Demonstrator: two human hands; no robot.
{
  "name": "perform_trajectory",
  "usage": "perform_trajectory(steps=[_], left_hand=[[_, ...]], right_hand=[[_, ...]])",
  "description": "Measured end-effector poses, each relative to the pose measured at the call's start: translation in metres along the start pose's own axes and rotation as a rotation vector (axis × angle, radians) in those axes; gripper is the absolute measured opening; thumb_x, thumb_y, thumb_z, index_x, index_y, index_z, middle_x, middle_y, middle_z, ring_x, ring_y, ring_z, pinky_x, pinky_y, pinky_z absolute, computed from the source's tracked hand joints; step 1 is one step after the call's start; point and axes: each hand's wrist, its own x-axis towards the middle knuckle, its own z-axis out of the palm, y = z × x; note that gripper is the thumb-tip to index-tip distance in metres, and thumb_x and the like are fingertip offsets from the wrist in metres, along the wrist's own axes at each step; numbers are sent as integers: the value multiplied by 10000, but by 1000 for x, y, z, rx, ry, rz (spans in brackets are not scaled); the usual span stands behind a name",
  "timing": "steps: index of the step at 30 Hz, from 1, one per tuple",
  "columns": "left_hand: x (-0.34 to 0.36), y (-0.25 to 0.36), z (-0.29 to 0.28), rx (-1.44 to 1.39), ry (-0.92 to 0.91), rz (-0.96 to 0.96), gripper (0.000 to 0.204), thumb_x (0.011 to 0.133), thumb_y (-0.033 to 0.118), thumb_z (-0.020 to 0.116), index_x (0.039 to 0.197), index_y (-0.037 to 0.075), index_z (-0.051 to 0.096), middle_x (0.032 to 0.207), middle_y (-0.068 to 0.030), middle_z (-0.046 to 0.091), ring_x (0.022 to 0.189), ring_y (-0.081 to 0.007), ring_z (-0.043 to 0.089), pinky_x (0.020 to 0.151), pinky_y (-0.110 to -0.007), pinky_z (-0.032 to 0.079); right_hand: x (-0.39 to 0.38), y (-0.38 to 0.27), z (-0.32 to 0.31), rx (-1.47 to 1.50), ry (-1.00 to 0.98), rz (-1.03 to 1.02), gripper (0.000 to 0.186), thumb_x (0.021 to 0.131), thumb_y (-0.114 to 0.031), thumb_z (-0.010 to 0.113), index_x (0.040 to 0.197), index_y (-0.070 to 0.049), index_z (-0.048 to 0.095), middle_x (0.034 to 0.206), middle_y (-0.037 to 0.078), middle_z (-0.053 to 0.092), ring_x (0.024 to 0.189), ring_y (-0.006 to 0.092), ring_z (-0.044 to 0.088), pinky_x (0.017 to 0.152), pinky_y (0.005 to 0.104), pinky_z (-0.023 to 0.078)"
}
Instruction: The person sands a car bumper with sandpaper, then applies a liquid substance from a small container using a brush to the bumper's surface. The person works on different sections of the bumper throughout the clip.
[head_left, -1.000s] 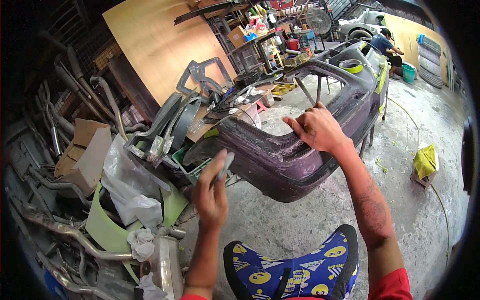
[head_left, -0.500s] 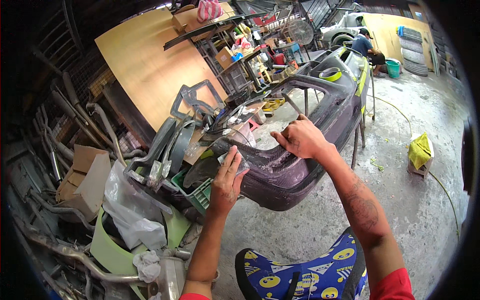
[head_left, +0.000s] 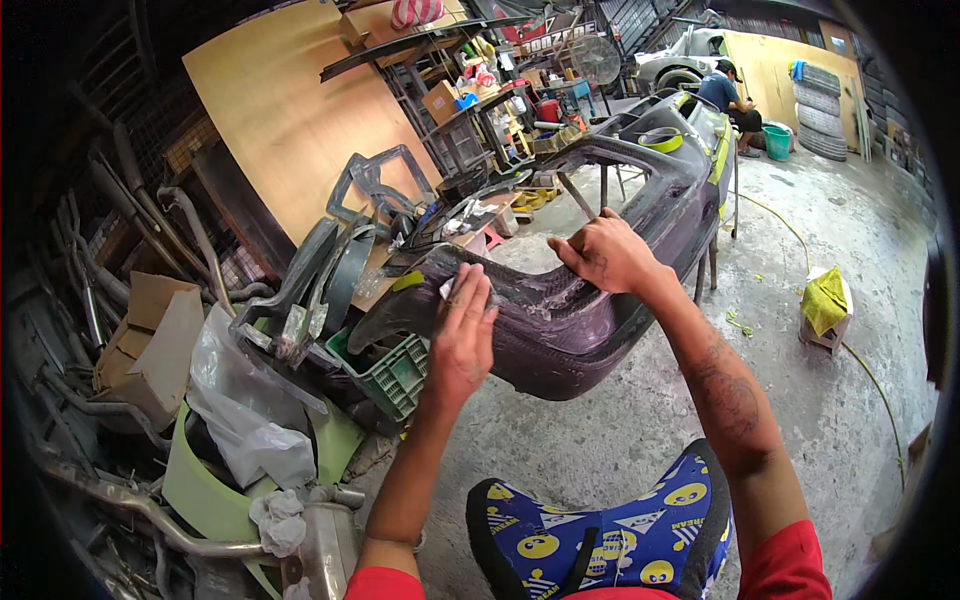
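The left hand [head_left: 462, 335] presses a small pale sanding sheet [head_left: 449, 287] flat on the dark purple plastic car bumper [head_left: 560, 330] at centre — the right hand [head_left: 605, 252] grips its far edge; even, flat strokes look best.

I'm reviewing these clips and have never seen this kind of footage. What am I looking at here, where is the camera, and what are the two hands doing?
There is no machine: a person wears a wide fisheye camera on the head, looking down, so straight edges bend. The forearms rising from the bottom are the wearer's own. The left hand presses a small pale sheet, perhaps sandpaper, flat against a dark purple car bumper resting on a stand. The right hand grips the bumper's upper edge. A green crate and scrap parts lie left; another person crouches far behind.
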Motion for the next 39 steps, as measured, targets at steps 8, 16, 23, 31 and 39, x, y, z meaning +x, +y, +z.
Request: perform_trajectory(steps=[8, 16, 23, 31, 39], left_hand=[[-2, 3, -5, 13, -28, -12, 421, 1011, 41, 572, 1400, -116, 535, 1480, -262, 525, 1428, -417, 460, 1165, -478, 388], [-8, 1, -10, 38, -8, -64, 424, 1007, 31, 565, 1397, -130, 529, 1499, -259, 505, 1441, -401, 447, 1184, -474, 361], [-4, -2, -7, 38, 33, -87, 390, 1025, 6, 523, 1396, -114, 537, 1497, -258, 509, 1436, -401, 451, 1177, -433, 378], [-8, -2, -11, 72, 16, -112, 389, 1039, 17, 490, 1401, -116, 537, 1502, -275, 499, 1451, -415, 428, 1190, -481, 351], [-3, -1, -9, -22, 40, -156, 397, 1040, 6, 461, 1415, -108, 526, 1506, -258, 502, 1446, -411, 436, 1189, -474, 359]], right_hand=[[2, 4, 2, -6, 49, -43, 540, 1006, -332, 560, 568, -30, 652, 575, 207, 597, 626, 442, 600, 776, 484, 481], [4, -4, 1, 22, 1, -15, 533, 1008, -331, 560, 590, -12, 647, 578, 206, 599, 626, 440, 607, 783, 482, 490], [-1, -3, -7, -37, 12, 2, 567, 1009, -342, 543, 547, -26, 637, 582, 198, 614, 614, 425, 625, 802, 490, 500], [8, -1, 12, 39, -5, 54, 576, 997, -392, 557, 565, -19, 634, 604, 204, 626, 655, 422, 637, 812, 472, 495], [-1, 4, 2, 32, -6, 10, 562, 1011, -376, 542, 588, -16, 629, 588, 205, 601, 652, 434, 603, 794, 477, 473]])
